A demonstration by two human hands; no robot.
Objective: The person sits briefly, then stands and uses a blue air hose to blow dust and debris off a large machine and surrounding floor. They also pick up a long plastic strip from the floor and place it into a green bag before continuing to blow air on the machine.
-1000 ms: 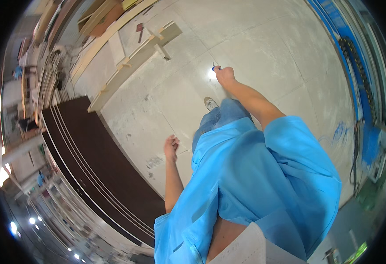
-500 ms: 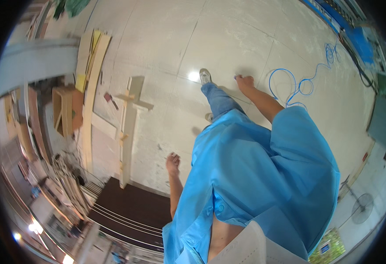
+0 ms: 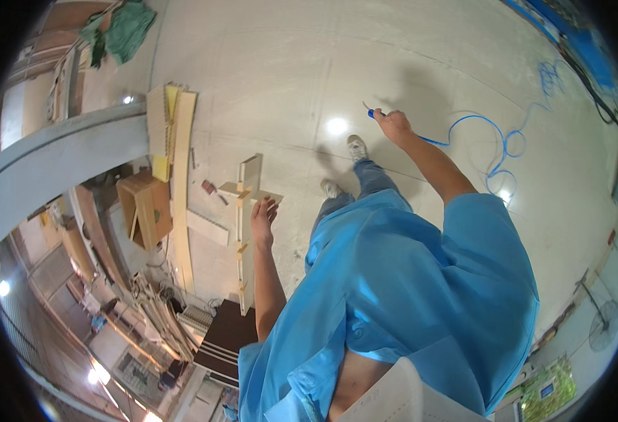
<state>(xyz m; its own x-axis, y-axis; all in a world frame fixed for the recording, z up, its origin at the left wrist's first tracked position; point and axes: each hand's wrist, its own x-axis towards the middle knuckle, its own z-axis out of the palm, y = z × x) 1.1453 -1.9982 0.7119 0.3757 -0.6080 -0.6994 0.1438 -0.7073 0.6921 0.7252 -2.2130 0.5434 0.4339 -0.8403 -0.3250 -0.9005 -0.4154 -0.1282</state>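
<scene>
My right hand [image 3: 395,128], stretched out ahead over the floor, is closed around an air blow gun [image 3: 370,112] with a blue body and a thin bent nozzle. From that hand a blue hose [image 3: 472,119] runs off to the right in loose loops. My left hand [image 3: 262,215] is raised with its fingers loosely bent and apart, nothing visible in it. In the picture it overlaps a long pale board assembly [image 3: 246,243] with a short crosspiece; whether they touch I cannot tell.
Left of the assembly lie long pale boards [image 3: 184,176], a brush [image 3: 209,188] and a cardboard box [image 3: 155,204]. Dark brown panels [image 3: 226,334] are stacked at the lower left. A standing fan [image 3: 604,325] is at the right edge. My shoes [image 3: 357,148] are on the pale tiled floor.
I have moved forward with a step. My left hand has risen beside the board assembly. The blow gun now shows clearly in my right hand, with its hose drawn along behind.
</scene>
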